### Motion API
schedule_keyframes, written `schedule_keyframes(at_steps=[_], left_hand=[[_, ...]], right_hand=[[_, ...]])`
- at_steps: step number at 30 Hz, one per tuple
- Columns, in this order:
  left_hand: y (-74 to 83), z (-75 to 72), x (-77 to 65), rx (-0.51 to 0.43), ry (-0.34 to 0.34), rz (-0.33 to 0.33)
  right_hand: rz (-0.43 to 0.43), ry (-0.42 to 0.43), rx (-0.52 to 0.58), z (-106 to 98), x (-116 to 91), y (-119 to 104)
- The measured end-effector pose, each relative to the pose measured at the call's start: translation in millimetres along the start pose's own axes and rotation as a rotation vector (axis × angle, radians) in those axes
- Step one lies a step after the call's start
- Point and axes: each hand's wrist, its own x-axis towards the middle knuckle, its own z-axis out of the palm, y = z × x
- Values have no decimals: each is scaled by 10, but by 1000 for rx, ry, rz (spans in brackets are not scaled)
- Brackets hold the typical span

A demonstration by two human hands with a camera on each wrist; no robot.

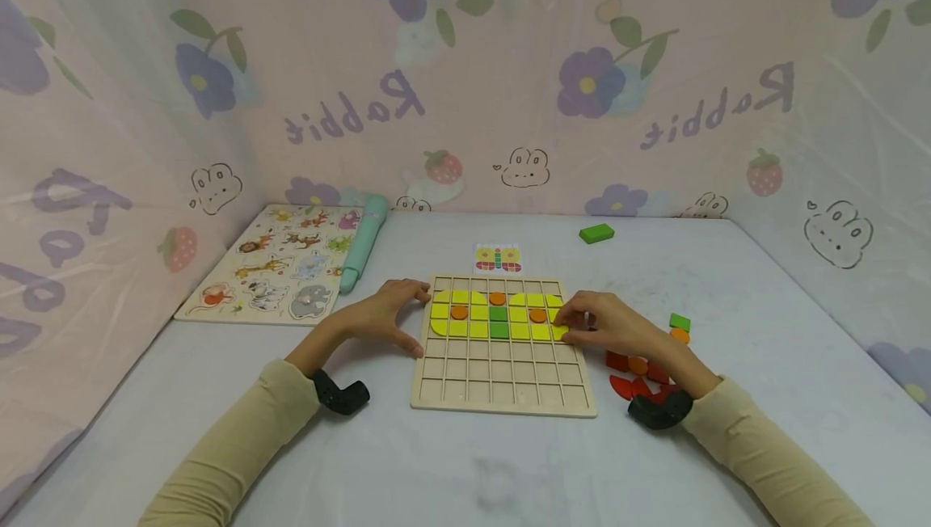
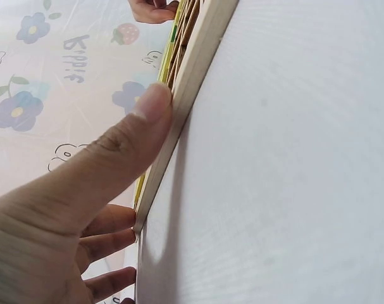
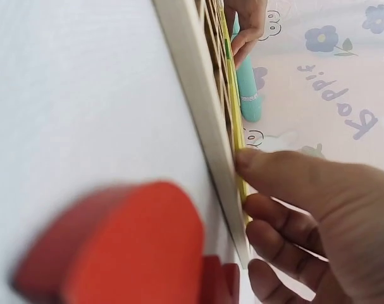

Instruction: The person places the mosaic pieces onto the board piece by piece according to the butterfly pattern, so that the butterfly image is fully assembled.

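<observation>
A square wooden grid board (image 1: 502, 394) lies on the table, its upper rows holding yellow pieces (image 1: 458, 327), green squares (image 1: 499, 322) and orange discs (image 1: 498, 298). My left hand (image 1: 378, 317) rests against the board's left edge, thumb and fingers spread apart. In the left wrist view, its thumb (image 2: 150, 104) touches the board's side. At the right edge, my right hand (image 1: 614, 323) pinches a yellow rounded corner piece (image 1: 559, 332) between thumb and curled index finger. The right wrist view shows that thumb (image 3: 252, 161) against the yellow layer; the piece is mostly hidden there.
Behind the board lies a small butterfly pattern card (image 1: 498, 259). Red pieces (image 1: 621, 386) lie partly under my right wrist. A green block (image 1: 596, 233) sits at the back right. An animal puzzle board (image 1: 247, 321) and a mint-green microphone-shaped toy (image 1: 364, 244) are at left.
</observation>
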Motion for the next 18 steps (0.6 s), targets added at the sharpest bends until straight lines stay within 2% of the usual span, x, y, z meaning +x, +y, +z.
schedule_keyframes(at_steps=[13, 18], left_hand=[[7, -8, -4, -8, 4, 7], [0, -5, -1, -10, -1, 7]], right_hand=[[1, -1, -2, -2, 1, -6], [42, -8, -16, -75, -11, -31]])
